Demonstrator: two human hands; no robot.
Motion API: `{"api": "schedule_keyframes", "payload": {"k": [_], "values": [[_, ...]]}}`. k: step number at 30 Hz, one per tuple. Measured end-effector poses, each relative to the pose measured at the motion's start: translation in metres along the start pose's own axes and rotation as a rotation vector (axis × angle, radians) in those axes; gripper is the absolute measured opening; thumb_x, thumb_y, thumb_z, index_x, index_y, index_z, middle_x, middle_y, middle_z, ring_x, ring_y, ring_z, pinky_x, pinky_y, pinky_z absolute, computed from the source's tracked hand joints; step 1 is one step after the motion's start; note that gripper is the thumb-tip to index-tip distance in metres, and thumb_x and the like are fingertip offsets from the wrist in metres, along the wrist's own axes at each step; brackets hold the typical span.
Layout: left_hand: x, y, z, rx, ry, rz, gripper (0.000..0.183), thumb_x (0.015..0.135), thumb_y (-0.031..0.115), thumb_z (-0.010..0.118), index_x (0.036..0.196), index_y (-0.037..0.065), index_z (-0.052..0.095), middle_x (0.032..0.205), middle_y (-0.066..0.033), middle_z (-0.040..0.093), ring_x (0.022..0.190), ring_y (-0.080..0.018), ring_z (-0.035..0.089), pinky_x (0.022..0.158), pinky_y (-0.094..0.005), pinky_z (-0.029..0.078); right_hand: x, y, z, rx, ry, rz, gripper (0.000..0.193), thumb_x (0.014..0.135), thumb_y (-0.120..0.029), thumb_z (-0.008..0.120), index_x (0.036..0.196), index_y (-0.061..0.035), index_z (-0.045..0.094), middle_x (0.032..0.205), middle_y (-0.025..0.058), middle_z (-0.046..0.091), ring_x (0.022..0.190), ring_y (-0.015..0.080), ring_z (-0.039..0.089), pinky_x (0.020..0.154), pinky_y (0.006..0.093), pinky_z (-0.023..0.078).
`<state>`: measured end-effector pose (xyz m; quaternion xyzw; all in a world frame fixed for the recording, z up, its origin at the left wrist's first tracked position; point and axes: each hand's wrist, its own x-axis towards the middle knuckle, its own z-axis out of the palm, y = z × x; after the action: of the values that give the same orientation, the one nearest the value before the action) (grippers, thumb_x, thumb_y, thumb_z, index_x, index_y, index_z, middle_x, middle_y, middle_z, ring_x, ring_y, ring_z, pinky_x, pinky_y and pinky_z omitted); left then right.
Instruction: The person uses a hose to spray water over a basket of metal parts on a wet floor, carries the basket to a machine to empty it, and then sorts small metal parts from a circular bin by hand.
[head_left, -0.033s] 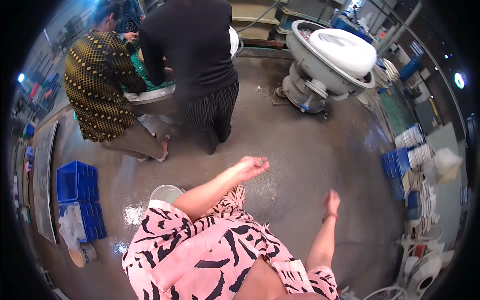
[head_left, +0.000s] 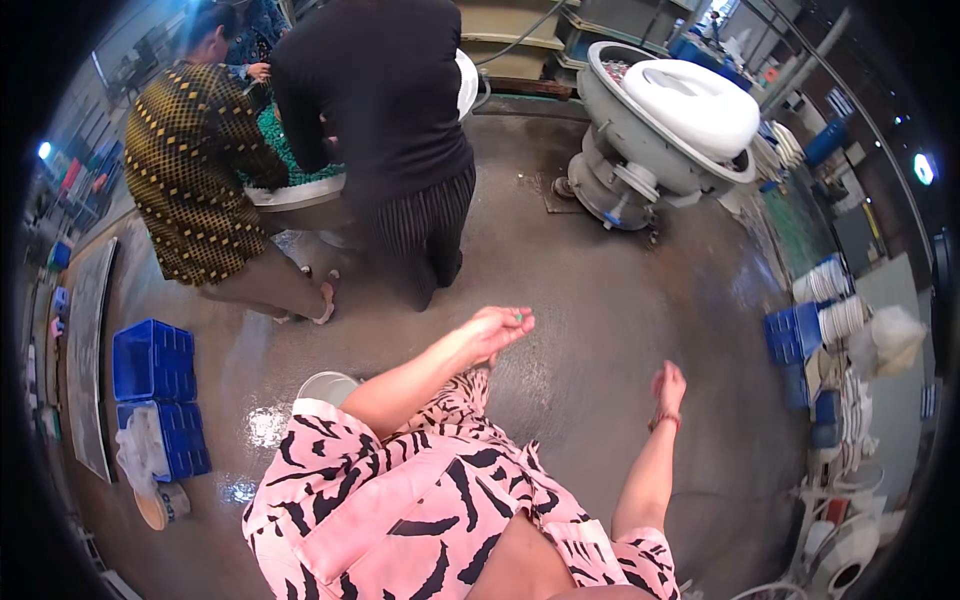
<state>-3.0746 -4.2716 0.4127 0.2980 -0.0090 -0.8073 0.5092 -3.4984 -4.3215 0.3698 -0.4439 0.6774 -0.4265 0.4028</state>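
Observation:
My left hand is held out over the wet floor, fingers pinched together. A small green piece shows at its fingertips; its exact kind is too small to make out. Lower on the right, my right hand hangs above the floor with its fingers curled in, a red band at the wrist. Whether anything lies inside those fingers is hidden. Ahead on the left stands a round tub filled with green pieces.
Two people, one in a patterned top and one in black, bend over the tub; another is partly hidden behind. A grey bowl-shaped machine bears a white ring. Blue crates stand left, a pale bucket beside my left arm.
My left hand has shifted slightly up and left, with the green piece still at its fingertips. The right hand has risen a little. The person in black leans slightly left.

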Motion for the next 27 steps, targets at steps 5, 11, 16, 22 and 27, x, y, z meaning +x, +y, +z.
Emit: {"api": "schedule_keyframes", "payload": {"k": [5,11,16,22,27], "values": [[0.112,0.094,0.025,0.110,-0.006,0.033,0.023,0.092,0.019,0.049,0.101,-0.002,0.053,0.080,-0.0048,0.059,0.069,-0.0114,0.059,0.063,-0.0221,0.053,0.158,-0.036,0.082,-0.029,-0.227,-0.139,0.026,0.090,-0.029,0.052,0.099,-0.0064,0.060,0.062,-0.0016,0.054,0.051,0.0060,0.047,0.044,0.0213,0.038],[0.233,0.190,0.113,0.253,0.045,0.106,0.023,0.089,0.030,0.052,0.081,0.009,0.054,0.072,-0.0007,0.056,0.060,-0.0090,0.053,0.053,-0.0210,0.046,0.203,0.118,0.054,-0.422,-0.317,0.545,0.025,0.084,-0.030,0.054,0.087,-0.0073,0.062,0.067,0.0099,0.061,0.054,0.0208,0.058,0.050,0.0338,0.049],[0.326,0.239,0.174,-0.123,-0.026,0.128,0.021,0.084,0.017,0.050,0.093,-0.002,0.051,0.095,-0.0136,0.053,0.081,-0.0193,0.056,0.061,-0.0261,0.050,0.225,0.153,0.023,-1.329,-1.056,0.055,0.027,0.086,-0.029,0.053,0.094,-0.0054,0.063,0.072,0.0111,0.062,0.067,0.0231,0.060,0.064,0.0336,0.049],[0.429,0.350,0.143,-0.479,-0.223,0.216,0.022,0.084,0.023,0.053,0.088,0.002,0.050,0.087,-0.0108,0.049,0.075,-0.0166,0.050,0.060,-0.0229,0.045,0.444,0.175,0.066,-1.067,-0.954,0.148,0.027,0.086,-0.029,0.052,0.090,-0.0049,0.063,0.064,0.0096,0.060,0.058,0.0191,0.058,0.053,0.0332,0.045],[0.442,0.426,0.135,-0.362,0.234,0.621,0.019,0.083,0.022,0.056,0.086,0.005,0.049,0.083,-0.0078,0.048,0.073,-0.0155,0.049,0.060,-0.0253,0.044,0.615,0.000,0.306,-0.719,-1.142,-0.126,0.027,0.088,-0.026,0.049,0.096,-0.0030,0.061,0.070,0.0072,0.059,0.059,0.0148,0.055,0.055,0.0302,0.043]]}}
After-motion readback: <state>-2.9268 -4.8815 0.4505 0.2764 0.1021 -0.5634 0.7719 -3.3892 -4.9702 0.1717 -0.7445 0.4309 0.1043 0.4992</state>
